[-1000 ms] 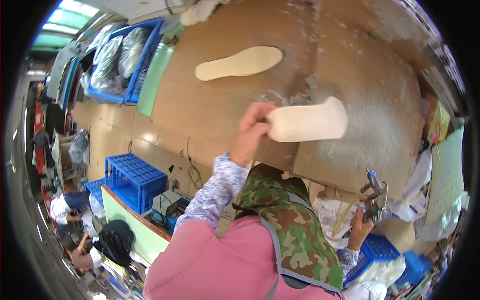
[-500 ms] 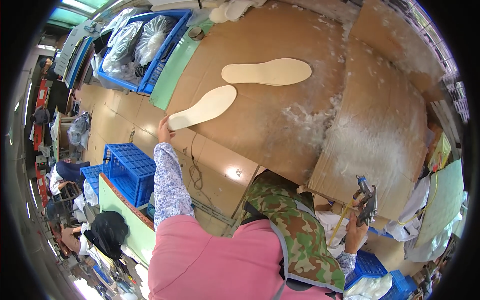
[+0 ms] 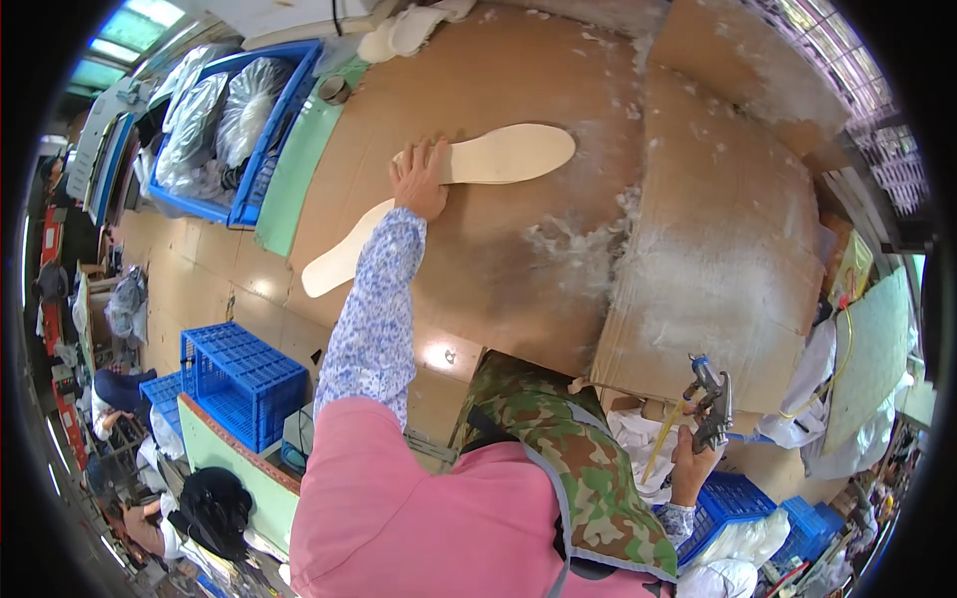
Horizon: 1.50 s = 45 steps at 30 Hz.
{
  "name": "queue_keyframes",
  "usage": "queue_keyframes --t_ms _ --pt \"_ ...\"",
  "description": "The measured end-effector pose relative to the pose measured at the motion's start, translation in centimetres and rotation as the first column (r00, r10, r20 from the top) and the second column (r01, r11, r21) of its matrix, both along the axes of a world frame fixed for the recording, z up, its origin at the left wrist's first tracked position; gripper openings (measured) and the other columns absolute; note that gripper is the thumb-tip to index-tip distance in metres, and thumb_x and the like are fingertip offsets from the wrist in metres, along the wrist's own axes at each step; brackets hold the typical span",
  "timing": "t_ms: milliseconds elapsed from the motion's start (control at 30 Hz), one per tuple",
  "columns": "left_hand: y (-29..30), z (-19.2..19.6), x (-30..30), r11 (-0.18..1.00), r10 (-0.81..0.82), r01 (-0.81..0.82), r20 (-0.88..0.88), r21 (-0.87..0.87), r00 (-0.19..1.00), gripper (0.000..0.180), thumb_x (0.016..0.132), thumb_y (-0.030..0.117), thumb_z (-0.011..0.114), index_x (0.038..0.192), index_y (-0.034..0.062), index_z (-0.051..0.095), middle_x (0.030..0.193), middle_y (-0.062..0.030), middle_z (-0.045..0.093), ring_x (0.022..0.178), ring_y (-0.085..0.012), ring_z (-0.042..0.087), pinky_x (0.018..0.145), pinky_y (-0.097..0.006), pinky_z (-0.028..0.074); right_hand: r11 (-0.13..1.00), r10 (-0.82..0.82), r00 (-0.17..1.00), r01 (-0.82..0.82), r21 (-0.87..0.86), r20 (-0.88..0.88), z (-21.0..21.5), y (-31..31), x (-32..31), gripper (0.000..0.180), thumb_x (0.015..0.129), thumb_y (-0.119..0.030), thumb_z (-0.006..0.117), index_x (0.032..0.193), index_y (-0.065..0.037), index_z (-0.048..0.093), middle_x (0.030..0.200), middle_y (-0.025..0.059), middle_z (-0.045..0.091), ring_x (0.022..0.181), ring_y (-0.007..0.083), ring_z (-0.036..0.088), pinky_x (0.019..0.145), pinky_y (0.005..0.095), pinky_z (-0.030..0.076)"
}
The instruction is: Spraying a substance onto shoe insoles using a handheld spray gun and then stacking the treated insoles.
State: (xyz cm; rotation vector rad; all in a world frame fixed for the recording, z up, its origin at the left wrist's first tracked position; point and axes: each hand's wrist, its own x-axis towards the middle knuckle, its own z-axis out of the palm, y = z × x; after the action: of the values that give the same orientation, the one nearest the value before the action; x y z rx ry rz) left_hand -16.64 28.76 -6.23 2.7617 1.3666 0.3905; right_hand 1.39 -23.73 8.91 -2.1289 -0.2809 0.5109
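Note:
My left hand (image 3: 419, 177) reaches out over the brown cardboard worktop (image 3: 558, 299) and rests on the heel end of a pale insole (image 3: 508, 152), fingers spread on it. A second pale insole (image 3: 344, 254) lies just left of my forearm, partly hidden under the sleeve. My right hand (image 3: 693, 460) is low at the right, closed around a metal spray gun (image 3: 710, 401) with a yellow hose.
White dried residue covers the cardboard sheets (image 3: 718, 249) at right. Blue crates with plastic bags (image 3: 224, 130) stand at the upper left, another blue crate (image 3: 239, 379) at lower left. A green board (image 3: 294, 169) edges the worktop. Other people sit at far left.
My left hand set the insole it carried down at the left, then moved right and up onto the other insole. The right hand kept the spray gun.

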Motion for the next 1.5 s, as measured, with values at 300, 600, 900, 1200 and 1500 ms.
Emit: queue_keyframes --t_ms 300,600,900,1200,1500 --pt "5.7 0.2 8.4 0.971 0.129 -0.125 0.008 -0.205 0.992 0.072 0.073 0.012 0.062 0.137 0.0244 0.032 0.139 -0.0101 0.033 0.131 -0.0329 0.028 0.089 -0.070 0.027 0.995 -0.097 0.995 0.096 -0.023 -0.032 -0.1 -1.7 -0.9 0.032 0.088 -0.004 0.057 0.119 0.002 0.054 0.059 -0.0046 0.045 0.045 0.0023 0.036 0.040 0.0211 0.027" --pt "-2.3 2.4 -9.2 0.938 0.109 -0.190 -0.273 -0.291 0.956 0.096 0.067 0.007 0.057 0.148 0.0138 0.007 0.150 -0.0197 0.013 0.139 -0.0379 0.013 0.107 -0.065 0.007 0.998 -0.061 0.997 0.062 0.015 -0.054 -0.7 -1.2 -0.1 0.024 0.088 -0.004 0.057 0.112 0.002 0.057 0.060 -0.0059 0.044 0.047 0.0021 0.034 0.042 0.0214 0.024" --pt "-2.5 0.6 -10.6 0.937 0.160 -0.260 -0.375 -0.232 0.913 0.097 0.068 0.014 0.061 0.147 0.0106 0.005 0.149 -0.0237 0.013 0.140 -0.0386 0.012 0.106 -0.066 0.009 0.999 0.046 0.999 -0.046 0.019 0.013 -0.6 0.8 1.1 0.026 0.089 -0.004 0.056 0.114 0.002 0.057 0.061 -0.0050 0.045 0.049 0.0027 0.037 0.043 0.0218 0.027" --pt "4.2 1.1 -2.4 0.919 0.394 -0.394 0.012 0.018 0.919 0.065 0.073 0.011 0.056 0.135 0.0090 0.039 0.147 -0.0232 0.021 0.138 -0.0376 0.017 0.106 -0.062 0.012 1.000 -0.019 0.999 0.018 -0.016 -0.034 -0.8 -1.6 0.5 0.034 0.088 -0.002 0.055 0.121 0.004 0.051 0.088 0.0030 0.062 0.047 0.0024 0.038 0.041 0.0206 0.029" --pt "7.8 -2.3 6.6 0.933 0.353 -0.324 -0.241 0.155 0.904 0.039 0.082 0.018 0.052 0.120 0.0102 0.053 0.124 -0.0113 0.050 0.111 -0.0284 0.050 0.090 -0.045 0.039 0.999 -0.042 0.996 0.042 0.008 0.078 -2.2 -3.2 -0.3 0.034 0.086 -0.004 0.058 0.120 0.001 0.055 0.061 -0.0038 0.049 0.045 0.0031 0.037 0.040 0.0214 0.028"
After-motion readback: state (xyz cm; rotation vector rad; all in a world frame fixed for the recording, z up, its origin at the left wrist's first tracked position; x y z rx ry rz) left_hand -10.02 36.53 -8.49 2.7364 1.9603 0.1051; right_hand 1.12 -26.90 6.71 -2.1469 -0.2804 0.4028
